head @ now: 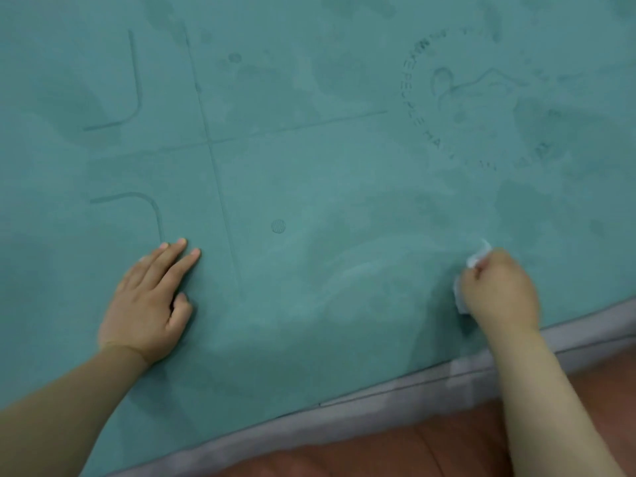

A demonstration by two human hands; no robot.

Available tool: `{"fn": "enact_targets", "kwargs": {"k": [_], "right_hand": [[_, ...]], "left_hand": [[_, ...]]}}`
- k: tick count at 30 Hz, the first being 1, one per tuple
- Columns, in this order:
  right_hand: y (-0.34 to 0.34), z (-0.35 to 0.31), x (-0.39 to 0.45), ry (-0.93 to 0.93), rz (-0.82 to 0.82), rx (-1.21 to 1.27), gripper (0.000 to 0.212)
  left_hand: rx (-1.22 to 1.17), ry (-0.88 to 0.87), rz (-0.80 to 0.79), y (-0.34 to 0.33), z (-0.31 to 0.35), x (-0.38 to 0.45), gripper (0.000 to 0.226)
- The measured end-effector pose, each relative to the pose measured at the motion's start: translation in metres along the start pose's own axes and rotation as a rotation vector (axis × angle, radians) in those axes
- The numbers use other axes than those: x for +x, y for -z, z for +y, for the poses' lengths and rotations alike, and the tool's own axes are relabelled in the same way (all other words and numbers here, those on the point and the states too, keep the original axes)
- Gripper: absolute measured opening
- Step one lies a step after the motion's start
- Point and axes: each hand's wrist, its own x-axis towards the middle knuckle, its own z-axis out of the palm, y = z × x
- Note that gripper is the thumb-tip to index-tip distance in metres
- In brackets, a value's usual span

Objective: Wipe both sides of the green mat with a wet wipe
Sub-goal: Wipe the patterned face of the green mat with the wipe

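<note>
Here I see the flat green rubber mat (pixel 309 166) filling almost the whole view, spread out with its printed side up. Its near edge runs from the lower left up to the right, and under that edge a thin grey border strip (pixel 378 404) shows; beyond it, at the bottom right, lies a reddish-brown surface (pixel 395 452). I cannot tell the long axis of the mat, because its other edges are outside the view. On it I see engraved lines that cross each other, two rounded corner marks at the left, two small dots, and a round stamp of letters (pixel 475 101) toward the far right, which I cannot read.

My left hand (pixel 148 301) lies flat on the mat near the left side, fingers straight and together, pointing away from the near edge, holding nothing. My right hand (pixel 499 290) is close to the near edge at the right, fingers curled around a crumpled white wet wipe (pixel 476 259), which it presses on the mat. Only small parts of the wipe show, above and left of the knuckles. Paler streaks mark the mat between the two hands.
</note>
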Motion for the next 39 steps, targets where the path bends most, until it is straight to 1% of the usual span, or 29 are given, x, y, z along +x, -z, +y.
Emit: {"fn": "enact_targets", "kwargs": {"k": [1,2,3,4,5,6,8,9,10,11,13,15,17,18,19,21,24,25,26,27,28,30,31,33,34,35,36,38,39], "right_hand": [[0.007,0.009,-0.002,-0.191,0.008,0.011,0.020],[0.006,0.004,-0.012,-0.312,0.009,0.032,0.020],[-0.003,-0.015,-0.029,-0.306,0.030,0.034,0.018],[-0.016,-0.044,-0.049,-0.194,0.066,0.077,0.015],[-0.031,-0.079,-0.072,0.007,0.087,0.160,0.012],[-0.043,-0.113,-0.099,0.263,0.048,0.219,0.011],[-0.053,-0.157,-0.148,0.769,-0.145,0.201,0.013],[-0.055,-0.159,-0.155,0.895,-0.217,0.200,0.014],[-0.054,-0.149,-0.149,0.895,-0.261,0.220,0.012],[-0.049,-0.131,-0.137,0.797,-0.228,0.219,0.010],[-0.031,-0.079,-0.105,0.430,-0.128,0.130,0.019],[-0.006,-0.024,-0.070,0.044,-0.126,0.046,0.020],[0.009,-0.004,-0.054,-0.181,-0.082,0.014,0.016],[0.006,-0.012,-0.059,-0.209,-0.061,-0.002,0.014],[-0.003,-0.030,-0.072,-0.133,-0.027,0.010,0.011],[-0.030,-0.080,-0.107,0.195,-0.061,0.191,0.006],[-0.051,-0.134,-0.145,0.891,-0.405,0.267,0.012],[-0.050,-0.134,-0.135,1.033,-0.464,0.271,0.012],[-0.047,-0.124,-0.120,1.085,-0.484,0.267,0.011],[-0.042,-0.105,-0.102,1.066,-0.449,0.235,0.011],[-0.035,-0.081,-0.082,0.978,-0.378,0.187,0.012],[-0.016,-0.024,-0.043,0.675,-0.208,0.056,0.019],[-0.003,0.002,-0.028,0.492,-0.170,0.002,0.021],[0.012,0.025,-0.016,0.181,-0.131,-0.038,0.018],[0.010,0.019,-0.021,0.100,-0.118,-0.030,0.014],[0.006,0.004,-0.033,0.111,-0.116,0.006,0.014],[-0.004,-0.018,-0.053,0.203,-0.133,0.071,0.017],[-0.021,-0.072,-0.106,0.599,-0.277,0.243,0.026],[-0.027,-0.096,-0.135,0.855,-0.433,0.256,0.025]], "left_hand": [[0.001,-0.003,0.001,0.000,0.000,0.000,0.065],[0.003,-0.005,-0.001,0.000,-0.001,0.000,0.065],[0.004,-0.004,-0.005,0.000,-0.001,0.000,0.065],[0.005,-0.003,-0.006,-0.001,-0.002,0.000,0.065],[0.006,-0.001,-0.005,-0.001,-0.002,0.000,0.065],[0.006,-0.001,-0.005,-0.002,-0.003,0.000,0.065],[0.000,-0.009,-0.009,-0.002,-0.004,0.000,0.065],[-0.002,-0.013,-0.009,-0.002,-0.004,0.000,0.065],[-0.002,-0.015,-0.010,-0.002,-0.004,0.000,0.065],[-0.002,-0.012,-0.008,-0.001,-0.003,-0.001,0.065],[-0.005,-0.014,0.003,0.000,-0.002,-0.001,0.064],[-0.005,-0.020,0.011,0.000,-0.002,0.000,0.064],[-0.005,-0.011,0.015,0.000,-0.002,0.000,0.063],[-0.005,-0.010,0.017,0.000,-0.003,0.000,0.063],[-0.005,-0.014,0.018,0.000,-0.003,-0.001,0.063],[-0.008,-0.018,0.020,0.001,-0.002,-0.001,0.063],[-0.005,-0.005,0.017,0.001,-0.003,-0.001,0.064],[-0.004,0.001,0.013,0.000,-0.003,-0.001,0.064],[-0.003,0.001,0.011,-0.001,-0.003,-0.001,0.064],[-0.002,-0.004,0.009,-0.003,-0.003,-0.001,0.064],[0.003,-0.006,0.003,-0.002,-0.004,0.000,0.064],[0.016,0.002,0.009,0.001,-0.005,0.001,0.063],[0.022,0.035,0.033,0.000,-0.001,-0.001,0.062],[-0.017,0.214,0.095,-0.006,0.026,-0.014,0.062],[-0.058,0.316,0.126,-0.014,0.049,-0.025,0.063],[-0.089,0.395,0.144,-0.023,0.075,-0.038,0.065],[-0.104,0.447,0.147,-0.033,0.099,-0.053,0.066],[-0.106,0.460,0.151,-0.042,0.125,-0.073,0.068],[-0.105,0.460,0.161,-0.043,0.126,-0.076,0.068]]}}
